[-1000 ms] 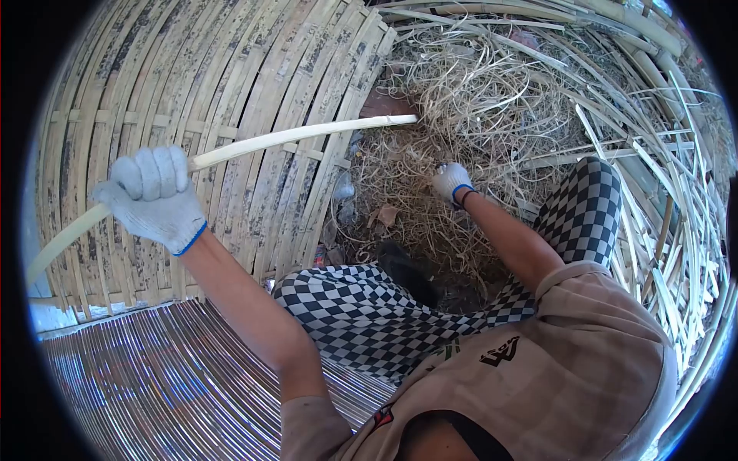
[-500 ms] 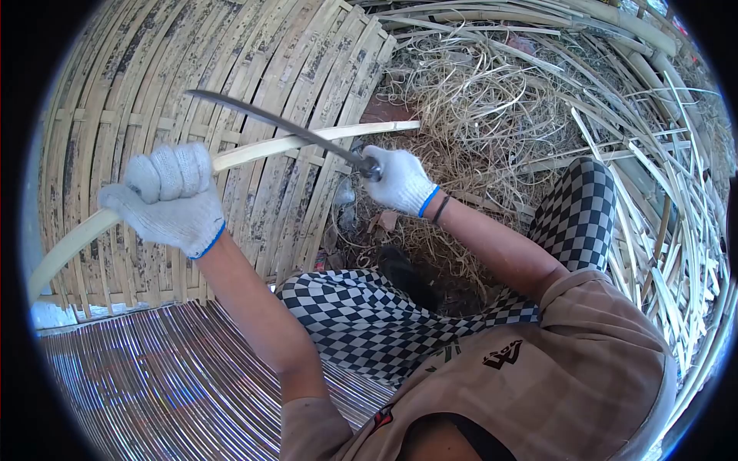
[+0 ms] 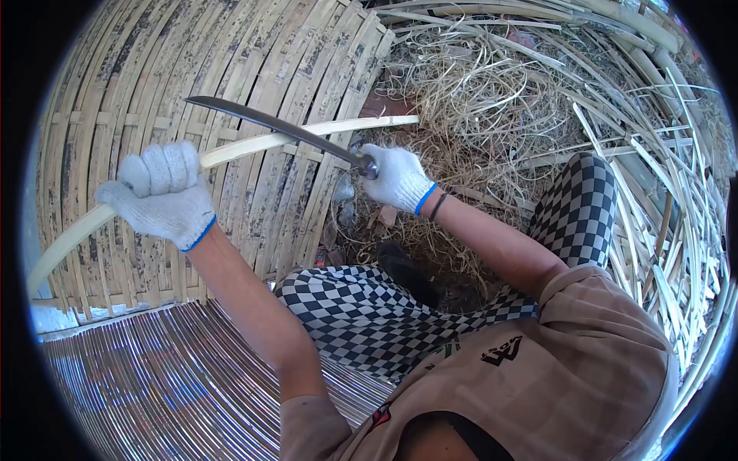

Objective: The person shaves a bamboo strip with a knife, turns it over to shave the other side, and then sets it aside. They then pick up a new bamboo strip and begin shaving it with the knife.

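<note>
A pale bamboo strip (image 3: 244, 147) runs in a long curve from the lower left to the pile of shavings. My left hand (image 3: 161, 192), in a white knitted glove with a blue cuff, is wrapped round it. In my right hand (image 3: 395, 177), gloved the same way, is the handle of a long knife (image 3: 261, 118). Its dark blade points up and left and crosses over the strip between my two hands. The strip's far end sticks out beyond the blade, above my right hand.
A woven bamboo panel (image 3: 207, 69) fills the upper left, behind the strip. Thin curled shavings (image 3: 492, 100) lie heaped at the upper middle. Split bamboo strips (image 3: 684, 300) are piled along the right. A ribbed, shiny surface (image 3: 154, 376) lies at the lower left, beside my checkered trouser legs (image 3: 354, 323).
My left hand has moved slightly left and down with the strip. The knife blade has turned to show more of its flat face and crosses the strip further left.
</note>
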Tool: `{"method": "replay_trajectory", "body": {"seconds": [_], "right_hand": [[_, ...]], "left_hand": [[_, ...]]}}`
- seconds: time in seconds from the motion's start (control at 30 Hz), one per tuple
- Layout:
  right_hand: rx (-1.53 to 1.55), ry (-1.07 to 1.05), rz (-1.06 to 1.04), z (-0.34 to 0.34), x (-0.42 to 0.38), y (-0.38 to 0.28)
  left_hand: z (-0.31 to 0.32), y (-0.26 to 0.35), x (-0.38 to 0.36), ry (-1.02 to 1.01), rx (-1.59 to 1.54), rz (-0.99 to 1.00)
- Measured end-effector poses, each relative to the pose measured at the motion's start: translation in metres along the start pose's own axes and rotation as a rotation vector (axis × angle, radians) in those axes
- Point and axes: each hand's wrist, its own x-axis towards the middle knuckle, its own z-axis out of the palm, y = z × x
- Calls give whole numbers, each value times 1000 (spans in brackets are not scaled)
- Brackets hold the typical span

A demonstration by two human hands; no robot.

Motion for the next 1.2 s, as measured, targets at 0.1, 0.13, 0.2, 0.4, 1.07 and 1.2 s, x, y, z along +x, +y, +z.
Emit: {"method": "replay_trajectory", "body": {"seconds": [0.1, 0.13, 0.2, 0.4, 1.07, 1.2], "right_hand": [[65, -53, 259, 29, 4, 91], [68, -158, 379, 35, 7, 122], [36, -79, 380, 38, 10, 114], [-88, -82, 54, -3, 10, -4], [-24, 10, 186, 21, 7, 60], [-91, -86, 408, 23, 10, 127]], "left_hand": [[-5, -2, -1, -9, 30, 3], [-10, -1, -2, -11, 49, 7], [-22, -2, 0, 40, 89, 25], [-22, 1, 1, 66, 22, 14], [-11, 2, 0, 15, 33, -6], [-32, -2, 1, 49, 45, 10]]}}
